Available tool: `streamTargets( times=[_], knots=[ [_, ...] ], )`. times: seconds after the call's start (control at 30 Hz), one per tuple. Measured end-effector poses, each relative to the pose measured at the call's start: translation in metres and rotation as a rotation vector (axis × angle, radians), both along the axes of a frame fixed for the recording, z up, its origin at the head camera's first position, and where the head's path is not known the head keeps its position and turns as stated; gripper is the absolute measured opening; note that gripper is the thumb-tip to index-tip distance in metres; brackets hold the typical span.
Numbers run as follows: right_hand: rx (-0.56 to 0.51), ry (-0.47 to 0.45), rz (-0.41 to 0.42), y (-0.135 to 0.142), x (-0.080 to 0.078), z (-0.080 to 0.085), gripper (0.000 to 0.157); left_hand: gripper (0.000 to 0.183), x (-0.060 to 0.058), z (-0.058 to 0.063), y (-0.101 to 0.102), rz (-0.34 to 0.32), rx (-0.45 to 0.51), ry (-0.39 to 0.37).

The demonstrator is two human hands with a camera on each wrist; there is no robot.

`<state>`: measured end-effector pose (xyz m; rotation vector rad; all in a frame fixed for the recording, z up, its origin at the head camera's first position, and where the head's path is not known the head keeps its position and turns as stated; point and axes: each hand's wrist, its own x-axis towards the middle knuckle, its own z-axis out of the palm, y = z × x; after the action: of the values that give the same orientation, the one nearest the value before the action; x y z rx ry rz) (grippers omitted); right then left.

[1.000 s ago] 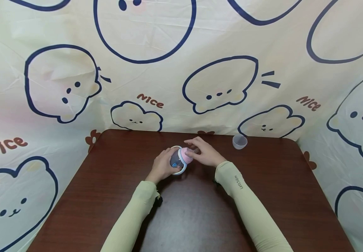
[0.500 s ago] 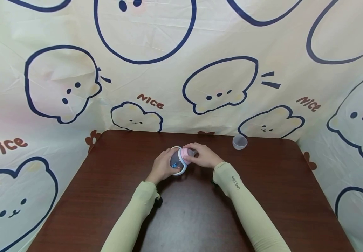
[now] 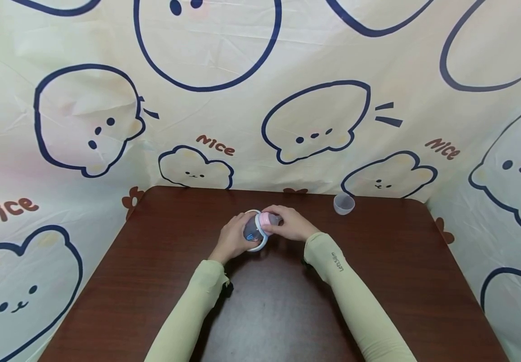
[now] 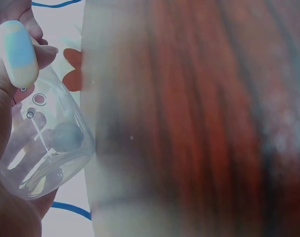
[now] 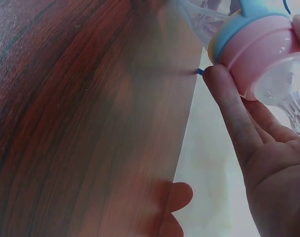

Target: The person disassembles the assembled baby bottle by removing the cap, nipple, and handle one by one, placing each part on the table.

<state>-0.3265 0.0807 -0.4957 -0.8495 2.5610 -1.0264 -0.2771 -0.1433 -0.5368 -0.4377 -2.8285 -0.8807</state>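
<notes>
A clear baby bottle (image 3: 251, 230) is held tilted above the table, its top toward the right. My left hand (image 3: 233, 237) grips its body, fingers wrapped round the transparent wall (image 4: 66, 143); a handle end (image 4: 19, 54) shows beside the thumb in the left wrist view. My right hand (image 3: 293, 224) pinches the pink collar (image 5: 261, 47) between thumb and fingers. The clear nipple (image 5: 288, 94) points out past the collar, toward the right palm. A light blue ring with handles (image 3: 262, 236) sits between collar and body.
A small translucent cup (image 3: 344, 204) stands at the back edge of the dark brown table (image 3: 260, 311), right of the hands. A printed cloth (image 3: 242, 115) with cartoon bears hangs behind the table and along both sides.
My right hand has come down onto the pink collar and closed its fingers round it; a second ago they were looser near the nipple. My left hand and the bottle stay put.
</notes>
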Motion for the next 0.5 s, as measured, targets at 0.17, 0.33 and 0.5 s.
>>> streamTargets(
  times=[0.17, 0.33, 0.5],
  knots=[
    [0.007, 0.032, 0.006, -0.0011, -0.0007, -0.0009, 0.056, 0.083, -0.0014, 0.0007, -0.0008, 0.005, 0.006, -0.027],
    [0.028, 0.056, 0.023, -0.0022, 0.0013, 0.0015, 0.055, 0.083, -0.0023, 0.0016, -0.0012, 0.006, 0.008, -0.034],
    [0.042, 0.072, 0.037, -0.0016, 0.0029, 0.0013, 0.055, 0.082, -0.0020, 0.0020, -0.0006, -0.002, 0.016, -0.032]
  ],
)
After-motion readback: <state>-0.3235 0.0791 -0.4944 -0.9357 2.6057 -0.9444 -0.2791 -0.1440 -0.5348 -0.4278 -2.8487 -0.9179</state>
